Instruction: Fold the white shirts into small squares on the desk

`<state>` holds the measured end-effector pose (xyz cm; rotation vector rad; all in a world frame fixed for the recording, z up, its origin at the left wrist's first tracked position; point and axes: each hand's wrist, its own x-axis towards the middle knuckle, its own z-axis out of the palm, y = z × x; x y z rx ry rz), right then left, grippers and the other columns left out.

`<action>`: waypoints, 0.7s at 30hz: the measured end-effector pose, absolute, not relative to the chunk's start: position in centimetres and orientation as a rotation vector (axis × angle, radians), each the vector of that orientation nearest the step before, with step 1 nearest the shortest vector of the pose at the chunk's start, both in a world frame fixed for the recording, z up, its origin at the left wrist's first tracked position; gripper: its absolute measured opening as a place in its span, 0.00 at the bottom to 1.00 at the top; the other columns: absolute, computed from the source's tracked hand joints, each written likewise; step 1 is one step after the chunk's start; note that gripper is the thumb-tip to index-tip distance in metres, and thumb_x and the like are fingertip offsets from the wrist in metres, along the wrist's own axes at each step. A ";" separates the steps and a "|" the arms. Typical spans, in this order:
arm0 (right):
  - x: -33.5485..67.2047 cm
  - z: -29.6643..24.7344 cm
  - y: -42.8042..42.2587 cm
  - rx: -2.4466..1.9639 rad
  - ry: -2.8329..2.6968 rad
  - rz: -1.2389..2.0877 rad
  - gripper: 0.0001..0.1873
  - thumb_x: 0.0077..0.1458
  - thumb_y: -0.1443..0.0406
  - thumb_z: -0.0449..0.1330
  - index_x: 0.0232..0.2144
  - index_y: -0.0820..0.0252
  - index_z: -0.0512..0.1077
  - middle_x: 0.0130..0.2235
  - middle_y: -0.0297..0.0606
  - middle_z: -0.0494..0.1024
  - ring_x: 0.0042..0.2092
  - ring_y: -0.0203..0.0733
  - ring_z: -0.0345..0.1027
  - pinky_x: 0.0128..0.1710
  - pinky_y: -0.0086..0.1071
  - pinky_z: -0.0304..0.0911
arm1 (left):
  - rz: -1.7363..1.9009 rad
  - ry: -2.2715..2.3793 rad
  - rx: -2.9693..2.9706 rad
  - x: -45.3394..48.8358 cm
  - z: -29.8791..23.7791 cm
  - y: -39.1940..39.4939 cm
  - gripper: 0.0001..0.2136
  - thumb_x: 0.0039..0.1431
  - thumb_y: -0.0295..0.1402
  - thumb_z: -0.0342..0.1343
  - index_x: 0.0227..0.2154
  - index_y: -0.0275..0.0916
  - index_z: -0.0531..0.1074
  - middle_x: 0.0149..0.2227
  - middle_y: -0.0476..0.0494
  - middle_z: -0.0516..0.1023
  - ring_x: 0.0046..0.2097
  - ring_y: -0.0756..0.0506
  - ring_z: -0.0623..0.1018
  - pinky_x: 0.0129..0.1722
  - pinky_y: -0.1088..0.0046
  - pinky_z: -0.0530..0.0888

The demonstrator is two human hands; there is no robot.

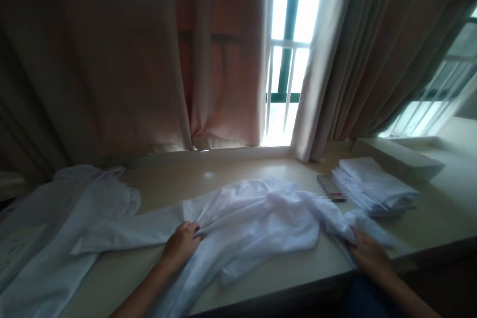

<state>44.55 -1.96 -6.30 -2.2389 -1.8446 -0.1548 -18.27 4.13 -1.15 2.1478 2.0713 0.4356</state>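
A white long-sleeved garment point(257, 218) lies crumpled across the pale counter, one sleeve stretched out to the left. Whether it is a coat or a shirt, I cannot tell. My left hand point(184, 243) is closed on its cloth near the base of that sleeve, fingers pinching a fold. Over on the right, my right hand point(367, 248) grips the sleeve on that side close to the counter's front edge. Part of the cloth hangs down toward me between my arms. Slight blur softens both hands.
A stack of folded white cloths point(376, 184) sits at the right, beside a small pixelated flat item point(331, 188). More white garments point(74, 208) are heaped at the left. Behind the counter point(167, 184) hang curtains point(223, 84) and a barred window point(286, 59). A pale box-like ledge point(402, 154) stands back right.
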 end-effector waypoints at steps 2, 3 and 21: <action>46.4 -7.7 -1.9 -2.226 -1.819 -0.115 0.22 0.54 0.61 0.51 0.51 0.55 0.67 0.49 0.47 0.73 0.50 0.55 0.67 0.49 0.45 0.61 | 0.478 2.130 2.178 -18.5 -1.9 3.3 0.13 0.56 0.40 0.48 0.37 0.42 0.73 0.41 0.40 0.76 0.46 0.40 0.75 0.47 0.65 0.69; 46.9 -8.2 -1.7 -2.217 -1.802 -0.139 0.22 0.54 0.63 0.50 0.51 0.57 0.67 0.50 0.47 0.73 0.51 0.54 0.66 0.51 0.44 0.61 | 0.519 2.151 2.203 -18.8 -2.4 2.9 0.13 0.57 0.39 0.47 0.37 0.42 0.73 0.41 0.40 0.76 0.46 0.40 0.75 0.47 0.65 0.69; 44.5 -8.3 -0.5 -2.277 -1.754 -0.354 0.23 0.56 0.69 0.48 0.55 0.64 0.66 0.55 0.49 0.69 0.56 0.52 0.59 0.54 0.43 0.50 | 0.526 2.577 2.441 -16.7 -5.9 -0.6 0.15 0.62 0.34 0.41 0.39 0.33 0.71 0.41 0.38 0.75 0.43 0.43 0.75 0.44 0.69 0.69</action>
